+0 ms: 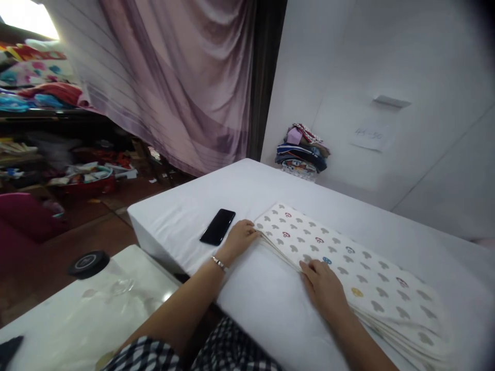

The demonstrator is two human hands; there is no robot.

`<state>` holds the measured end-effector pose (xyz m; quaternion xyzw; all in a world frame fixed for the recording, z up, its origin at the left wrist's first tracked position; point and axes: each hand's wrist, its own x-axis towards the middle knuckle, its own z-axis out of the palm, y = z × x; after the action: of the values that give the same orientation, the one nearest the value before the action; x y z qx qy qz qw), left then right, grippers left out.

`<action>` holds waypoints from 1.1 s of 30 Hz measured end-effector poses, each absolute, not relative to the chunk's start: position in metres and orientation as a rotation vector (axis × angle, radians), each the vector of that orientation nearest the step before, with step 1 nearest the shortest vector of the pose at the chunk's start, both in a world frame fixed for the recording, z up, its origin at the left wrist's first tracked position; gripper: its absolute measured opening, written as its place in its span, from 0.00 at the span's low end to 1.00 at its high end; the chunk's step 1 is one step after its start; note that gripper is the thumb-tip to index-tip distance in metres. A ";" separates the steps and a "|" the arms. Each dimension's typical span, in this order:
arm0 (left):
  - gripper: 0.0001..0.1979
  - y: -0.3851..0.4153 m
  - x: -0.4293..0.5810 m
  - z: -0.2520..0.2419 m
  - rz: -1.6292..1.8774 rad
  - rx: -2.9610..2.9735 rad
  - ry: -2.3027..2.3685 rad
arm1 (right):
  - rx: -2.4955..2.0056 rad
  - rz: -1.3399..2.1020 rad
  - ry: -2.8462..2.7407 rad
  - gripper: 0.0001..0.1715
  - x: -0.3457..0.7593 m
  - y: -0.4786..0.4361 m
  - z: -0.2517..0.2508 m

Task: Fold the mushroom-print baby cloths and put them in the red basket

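A stack of folded cream cloths [348, 268] printed with grey, red and blue shapes lies on a white-covered table [247, 190]. My left hand [242, 237] rests at the stack's near left corner, its fingers curled against the layered edges. My right hand [323, 286] lies flat on the stack's front edge with fingers stretched out over the top cloth. A thin bracelet [219, 264] sits on my left wrist.
A black phone [217, 226] lies on the table left of my left hand. A pile of folded clothes [303, 149] stands against the white wall at the back. A black round lid on a clear jar [89, 264] sits at lower left. A mauve curtain [181, 77] hangs behind.
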<state>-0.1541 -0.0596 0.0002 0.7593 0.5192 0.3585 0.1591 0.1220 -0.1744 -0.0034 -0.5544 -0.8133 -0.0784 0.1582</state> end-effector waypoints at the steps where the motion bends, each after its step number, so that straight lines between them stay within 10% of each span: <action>1: 0.17 -0.060 -0.151 0.001 1.038 2.134 1.508 | -1.592 -0.171 -2.325 0.17 0.122 -0.175 0.000; 21: 0.04 -0.058 -0.142 0.007 0.907 1.903 1.844 | -1.777 0.301 -2.079 0.20 0.128 0.023 0.029; 33: 0.14 -0.054 -0.141 0.003 0.952 1.992 1.684 | -1.759 0.700 -2.203 0.24 0.079 0.098 0.034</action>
<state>-0.1410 -0.0543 0.0034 0.7054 0.5965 0.3371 0.1814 0.0790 0.0982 0.0335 -0.6013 -0.7532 0.2392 0.1182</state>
